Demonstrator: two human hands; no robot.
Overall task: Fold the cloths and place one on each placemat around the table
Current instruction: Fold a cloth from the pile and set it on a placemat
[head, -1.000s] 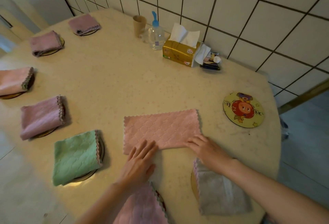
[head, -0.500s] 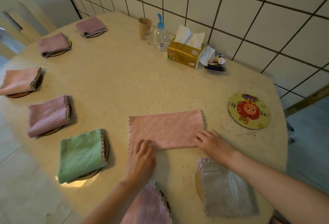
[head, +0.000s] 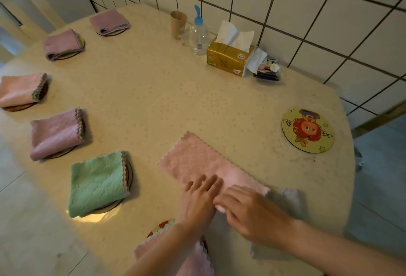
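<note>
Seven placemats already carry folded cloths; the cartoon placemat point(head: 308, 130) at right sits bare. Both hands, left point(head: 198, 199) and right point(head: 246, 207), pinch the pink cloth's point(head: 197, 159) near end, mid-fold.

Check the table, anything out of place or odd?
Nothing spilled or damaged. One round placemat at the right edge is bare, while the others in view carry folded cloths. The pink cloth lies askew on the bare table, half-folded, with both hands at its near end.
</note>
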